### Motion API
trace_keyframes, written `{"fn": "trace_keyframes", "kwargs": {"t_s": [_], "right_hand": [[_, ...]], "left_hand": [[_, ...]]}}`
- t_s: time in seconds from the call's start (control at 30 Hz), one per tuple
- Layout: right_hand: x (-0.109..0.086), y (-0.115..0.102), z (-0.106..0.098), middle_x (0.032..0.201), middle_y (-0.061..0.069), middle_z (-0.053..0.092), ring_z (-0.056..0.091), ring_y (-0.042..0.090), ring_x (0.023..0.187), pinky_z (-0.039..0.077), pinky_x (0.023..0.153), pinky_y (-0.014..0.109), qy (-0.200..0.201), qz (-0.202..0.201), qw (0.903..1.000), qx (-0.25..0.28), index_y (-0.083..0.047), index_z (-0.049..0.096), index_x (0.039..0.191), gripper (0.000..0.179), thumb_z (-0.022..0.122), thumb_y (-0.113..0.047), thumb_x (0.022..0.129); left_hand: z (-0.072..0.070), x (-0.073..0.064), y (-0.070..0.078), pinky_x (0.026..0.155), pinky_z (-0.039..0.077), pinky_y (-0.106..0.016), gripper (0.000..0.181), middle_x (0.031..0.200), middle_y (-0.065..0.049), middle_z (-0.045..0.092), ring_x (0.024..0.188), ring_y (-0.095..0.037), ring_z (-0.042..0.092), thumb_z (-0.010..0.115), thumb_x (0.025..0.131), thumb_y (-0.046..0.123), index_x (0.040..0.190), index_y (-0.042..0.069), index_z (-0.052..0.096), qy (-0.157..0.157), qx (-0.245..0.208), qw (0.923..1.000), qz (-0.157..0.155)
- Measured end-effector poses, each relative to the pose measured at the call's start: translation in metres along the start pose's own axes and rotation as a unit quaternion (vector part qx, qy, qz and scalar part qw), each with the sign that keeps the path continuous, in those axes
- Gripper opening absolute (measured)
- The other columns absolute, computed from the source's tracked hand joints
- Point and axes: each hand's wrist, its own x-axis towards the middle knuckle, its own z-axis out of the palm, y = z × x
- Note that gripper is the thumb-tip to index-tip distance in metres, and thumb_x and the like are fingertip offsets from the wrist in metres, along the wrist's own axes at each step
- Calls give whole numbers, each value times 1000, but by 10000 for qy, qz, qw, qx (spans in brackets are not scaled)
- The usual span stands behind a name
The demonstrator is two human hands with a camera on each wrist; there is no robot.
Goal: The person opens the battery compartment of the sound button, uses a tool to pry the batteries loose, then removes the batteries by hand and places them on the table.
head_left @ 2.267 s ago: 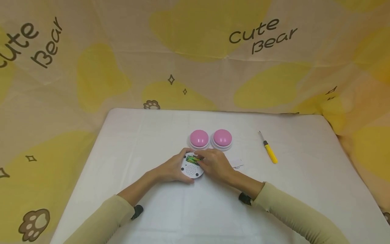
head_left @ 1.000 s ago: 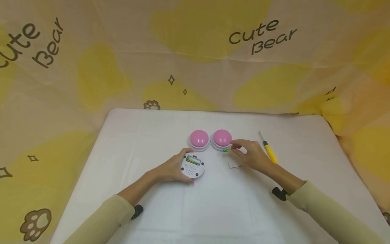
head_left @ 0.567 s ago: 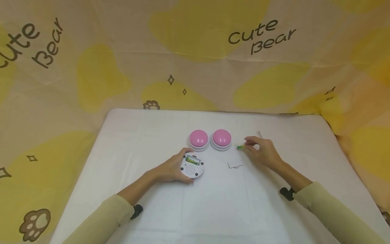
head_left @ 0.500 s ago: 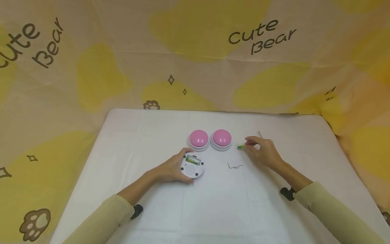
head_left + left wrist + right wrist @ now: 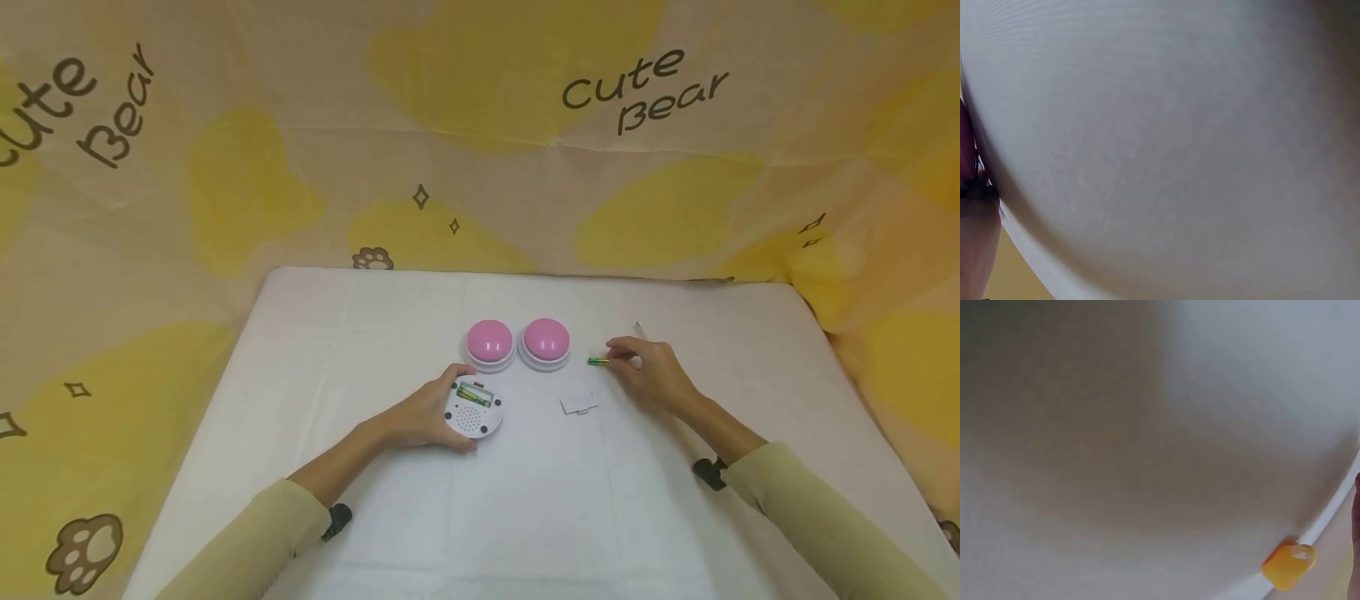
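Observation:
My left hand (image 5: 427,412) grips a round button buzzer (image 5: 471,423) by its edge, fingers at the far side and thumb at the near side. Its white underside faces up, with speaker holes, dark feet and an uncovered battery compartment where green-yellow battery wrapping shows. In the left wrist view, part of its pink dome (image 5: 966,147) shows at the edge. Farther right, my right hand (image 5: 654,375) pinches one end of a small green battery (image 5: 597,361) low over the table. A small white battery cover (image 5: 580,403) lies between the hands.
Two pink-domed buzzers, a left one (image 5: 490,342) and a right one (image 5: 546,340), stand side by side behind the held one. A screwdriver lies behind my right hand, its shaft (image 5: 640,331) showing; the right wrist view catches its yellow handle (image 5: 1288,567).
My right hand has carried a battery out of the compartment to the right, past the pink buzzers, and lowered it towards the table. The left hand keeps its grip on the buzzer.

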Motion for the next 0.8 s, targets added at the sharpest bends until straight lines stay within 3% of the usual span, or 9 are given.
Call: {"fn": "trace_keyframes", "kwargs": {"t_s": [0.47, 0.63, 0.8], "right_hand": [[2, 3, -1, 102, 12, 74, 69, 30, 97, 54, 88, 48, -658, 606, 9958, -170, 1, 67, 118, 29, 72, -3, 89], [6, 0, -7, 102, 13, 74, 67, 32, 97, 53, 86, 52, -363, 718, 9967, -76, -1, 67, 119, 30, 72, -8, 91], [16, -20, -7, 103, 14, 74, 68, 33, 95, 50, 88, 57, 70, 211, 9992, 318, 1, 66, 121, 39, 78, -8, 85]], "left_hand": [[1, 0, 0, 94, 44, -39, 106, 121, 0, 56, 105, -16, 55, 94, 65, 35, 147, 18, 28, 30, 182, 9998, 61], [1, 0, 0, 94, 44, -39, 107, 123, 0, 56, 106, -15, 55, 93, 65, 35, 148, 18, 28, 28, 149, 9999, 54], [0, 0, 0, 94, 45, -38, 106, 123, 0, 56, 105, -15, 55, 93, 65, 35, 148, 20, 28, 47, 136, 9999, 21]]}}
